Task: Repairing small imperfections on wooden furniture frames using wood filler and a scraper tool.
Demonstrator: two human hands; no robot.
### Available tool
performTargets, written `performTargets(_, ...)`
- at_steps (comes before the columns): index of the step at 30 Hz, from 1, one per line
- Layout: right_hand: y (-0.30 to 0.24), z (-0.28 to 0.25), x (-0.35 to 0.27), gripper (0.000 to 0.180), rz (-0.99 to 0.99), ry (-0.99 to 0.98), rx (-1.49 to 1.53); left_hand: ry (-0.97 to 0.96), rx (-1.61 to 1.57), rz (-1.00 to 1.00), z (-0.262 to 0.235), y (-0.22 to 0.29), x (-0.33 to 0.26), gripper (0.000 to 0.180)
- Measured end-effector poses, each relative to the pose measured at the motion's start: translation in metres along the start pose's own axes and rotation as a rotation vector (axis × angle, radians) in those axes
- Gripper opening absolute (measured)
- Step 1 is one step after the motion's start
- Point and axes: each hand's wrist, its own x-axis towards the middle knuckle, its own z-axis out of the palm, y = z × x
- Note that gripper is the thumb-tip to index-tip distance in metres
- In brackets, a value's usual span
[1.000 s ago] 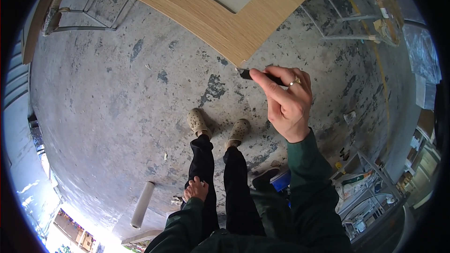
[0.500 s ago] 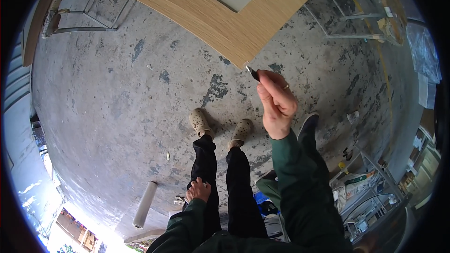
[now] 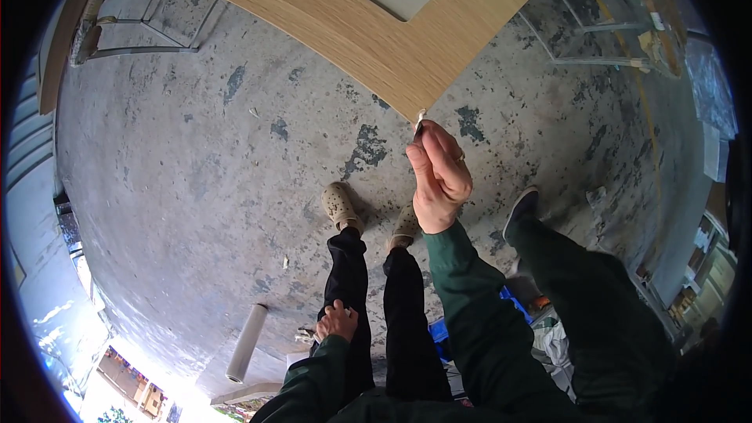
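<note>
Head view: near the lower edge at six o'clock, the left hand point(image 3: 338, 321) rests with loosely curled fingers on one black-trousered thigh point(image 3: 348, 298), holding nothing. One pale cardboard tube point(image 3: 247, 342) lies on the grey concrete floor point(image 3: 196, 188) at seven o'clock. Two beige perforated clogs point(image 3: 341, 205) stand at centre. Just right, the right hand point(image 3: 439, 180) pinches one small dark pencil-like marker point(image 3: 419, 123), its tip touching the corner of one light oak-veneer board point(image 3: 368, 39) at twelve o'clock.

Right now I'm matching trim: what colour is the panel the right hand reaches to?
Light oak woodgrain panel, seen in the head view.
</note>
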Motion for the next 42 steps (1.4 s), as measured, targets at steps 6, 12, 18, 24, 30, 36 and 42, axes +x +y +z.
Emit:
performTargets(6,-0.005,-0.003,0.008,0.034,-0.055,-0.022,-0.088,-0.011,0.0,-0.004,-0.004,-0.003,0.001,0.03)
performTargets(12,-0.001,-0.011,0.004,0.034,-0.073,-0.066,-0.165,-0.095,-0.043,-0.028,-0.013,0.003,0.004,0.031)
performTargets(18,-0.025,-0.032,0.02,0.027,-0.114,-0.121,-0.224,-0.055,-0.015,-0.017,-0.008,-0.004,0.005,0.032)
performTargets(24,-0.053,-0.045,0.053,0.036,-0.146,-0.253,-0.497,-0.046,-0.021,-0.01,-0.008,-0.004,0.005,0.032)
performTargets(30,-0.071,-0.051,0.067,0.048,-0.206,-0.369,-0.727,-0.071,-0.031,-0.022,-0.01,-0.005,0.005,0.031)
performTargets(36,-0.073,-0.055,0.068,0.058,-0.279,-0.447,-0.82,-0.09,-0.041,-0.023,-0.005,-0.004,0.005,0.031)
performTargets(42,-0.069,-0.059,0.052,0.056,-0.271,-0.547,-0.765,-0.011,-0.028,0.003,0.001,-0.009,0.003,0.03)
